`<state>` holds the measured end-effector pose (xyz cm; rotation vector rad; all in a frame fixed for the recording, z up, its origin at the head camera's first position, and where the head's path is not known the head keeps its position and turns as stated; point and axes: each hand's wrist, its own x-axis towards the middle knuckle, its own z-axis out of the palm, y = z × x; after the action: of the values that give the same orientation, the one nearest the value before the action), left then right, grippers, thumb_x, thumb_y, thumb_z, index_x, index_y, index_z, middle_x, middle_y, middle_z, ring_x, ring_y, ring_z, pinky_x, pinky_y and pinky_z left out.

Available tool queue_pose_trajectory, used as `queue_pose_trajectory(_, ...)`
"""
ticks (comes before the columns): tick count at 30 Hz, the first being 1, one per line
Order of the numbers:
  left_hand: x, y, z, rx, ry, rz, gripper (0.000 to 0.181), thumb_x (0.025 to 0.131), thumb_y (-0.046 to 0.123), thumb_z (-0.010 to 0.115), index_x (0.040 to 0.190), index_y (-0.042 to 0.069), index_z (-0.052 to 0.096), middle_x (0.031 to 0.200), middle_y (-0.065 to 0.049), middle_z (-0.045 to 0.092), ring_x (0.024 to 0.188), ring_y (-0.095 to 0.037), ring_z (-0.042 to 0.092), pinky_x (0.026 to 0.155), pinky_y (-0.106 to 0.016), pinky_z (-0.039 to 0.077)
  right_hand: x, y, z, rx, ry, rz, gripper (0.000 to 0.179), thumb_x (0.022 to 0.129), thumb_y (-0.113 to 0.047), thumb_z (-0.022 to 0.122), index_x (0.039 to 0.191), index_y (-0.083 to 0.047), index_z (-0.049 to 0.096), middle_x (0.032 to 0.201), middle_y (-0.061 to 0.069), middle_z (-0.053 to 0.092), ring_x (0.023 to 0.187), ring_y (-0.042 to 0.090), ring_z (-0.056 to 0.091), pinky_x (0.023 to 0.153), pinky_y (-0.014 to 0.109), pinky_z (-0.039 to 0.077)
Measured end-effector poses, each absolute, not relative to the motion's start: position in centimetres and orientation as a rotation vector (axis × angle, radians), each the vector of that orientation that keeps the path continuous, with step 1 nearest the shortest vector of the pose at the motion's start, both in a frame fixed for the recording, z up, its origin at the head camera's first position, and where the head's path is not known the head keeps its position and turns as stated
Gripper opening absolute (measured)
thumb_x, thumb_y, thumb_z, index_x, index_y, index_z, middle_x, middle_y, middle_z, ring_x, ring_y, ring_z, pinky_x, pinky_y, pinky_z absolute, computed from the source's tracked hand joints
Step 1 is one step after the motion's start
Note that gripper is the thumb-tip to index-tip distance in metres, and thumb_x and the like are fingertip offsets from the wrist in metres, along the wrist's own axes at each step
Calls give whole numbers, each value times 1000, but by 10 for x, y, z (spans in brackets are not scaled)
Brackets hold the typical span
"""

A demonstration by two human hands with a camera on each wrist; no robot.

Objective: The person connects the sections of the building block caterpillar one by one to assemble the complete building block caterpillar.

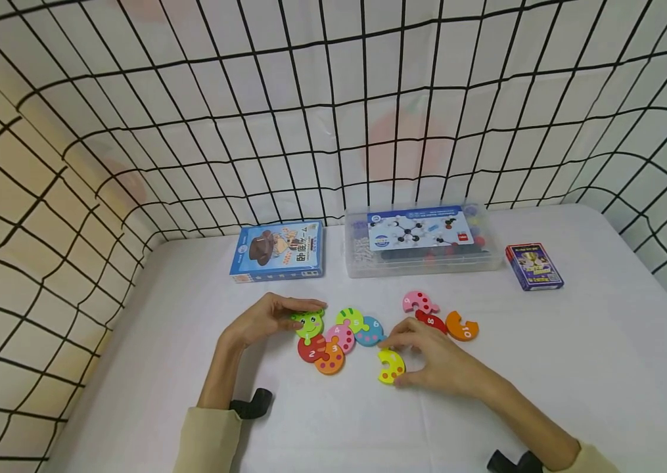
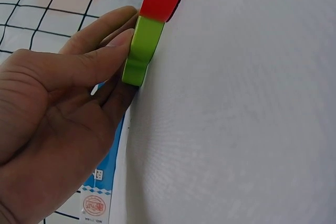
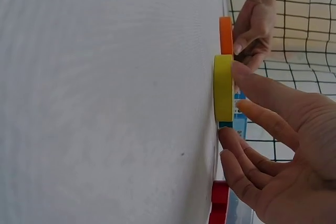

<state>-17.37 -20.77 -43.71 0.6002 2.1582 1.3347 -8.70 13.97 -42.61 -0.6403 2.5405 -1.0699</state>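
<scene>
My left hand (image 1: 269,318) pinches the green smiling caterpillar-head puzzle piece (image 1: 309,325) between thumb and fingers at the left end of a curved chain. Joined on from it run a red piece (image 1: 311,350), an orange piece (image 1: 330,360), a pink piece (image 1: 342,337), a green striped piece (image 1: 351,320) and a blue piece (image 1: 370,332). Just below the blue piece, my right hand (image 1: 436,358) holds a yellow spotted piece (image 1: 391,366) by its edges, thumb at the near side. In the right wrist view the yellow piece (image 3: 223,88) lies flat, seen edge-on.
Beyond the right hand lie loose pink (image 1: 418,302), red (image 1: 432,321) and orange (image 1: 461,326) pieces. Along the back stand a blue box (image 1: 278,253), a clear plastic case (image 1: 363,263) and a small card box (image 1: 534,267). Black wire mesh (image 1: 333,125) surrounds the white table.
</scene>
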Motion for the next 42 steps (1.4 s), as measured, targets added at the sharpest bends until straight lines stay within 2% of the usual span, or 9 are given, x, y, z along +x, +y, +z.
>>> queue_pose_trajectory(7,-174,-208,-438,607,2161,1333,45,96,-4,63,138,14,68,147,-5,64,148,-29,49,121,-52,41,-83,134,-426,-675,2568,-1002,48,79,-25,90,125,-17,76,122,1,61,115,22,57,101,51,57)
queue_pose_trajectory(11,-175,-209,-439,616,2157,1334,45,96,-4,64,138,13,68,147,-6,64,147,-29,50,121,-52,41,-83,132,-425,-668,2573,-977,47,80,-23,90,124,-17,76,118,-1,61,110,18,56,95,38,58)
queue_pose_trajectory(14,-174,-209,-439,617,2151,1336,45,96,-4,63,138,13,68,147,-6,63,147,-29,49,121,-51,42,-83,132,-425,-669,2547,-987,46,80,-24,89,124,-18,76,114,-3,61,105,15,54,87,28,54)
queue_pose_trajectory(20,-174,-209,-439,621,2151,1333,45,97,-3,63,138,12,68,147,-6,63,148,-29,49,121,-51,42,-83,133,-426,-678,2498,-1031,46,82,-24,88,126,-20,74,112,-5,60,101,15,51,82,26,48)
queue_pose_trajectory(27,-175,-209,-441,631,2150,1343,45,96,-4,63,138,12,68,146,-6,64,147,-28,50,121,-52,42,-83,136,-424,-603,2530,-1108,48,83,-27,87,129,-22,72,112,-2,59,93,14,55,77,20,54)
queue_pose_trajectory(34,-175,-209,-440,612,2154,1346,44,96,-5,63,137,12,69,146,-6,64,146,-28,51,119,-46,45,-84,136,-422,-513,2655,-1137,51,83,-25,87,131,-23,71,121,2,60,92,15,53,77,22,52)
queue_pose_trajectory(40,-175,-209,-439,613,2150,1349,45,96,-5,63,137,12,68,147,-6,64,146,-28,51,119,-47,44,-87,133,-421,-399,2756,-1087,50,84,-22,87,131,-18,71,121,7,64,103,23,54,90,40,56)
queue_pose_trajectory(42,-174,-209,-439,615,2150,1349,45,96,-5,63,137,12,68,147,-6,64,146,-28,51,120,-49,44,-89,131,-421,-394,2775,-1079,49,83,-21,87,130,-16,72,119,7,65,103,23,55,91,42,56)
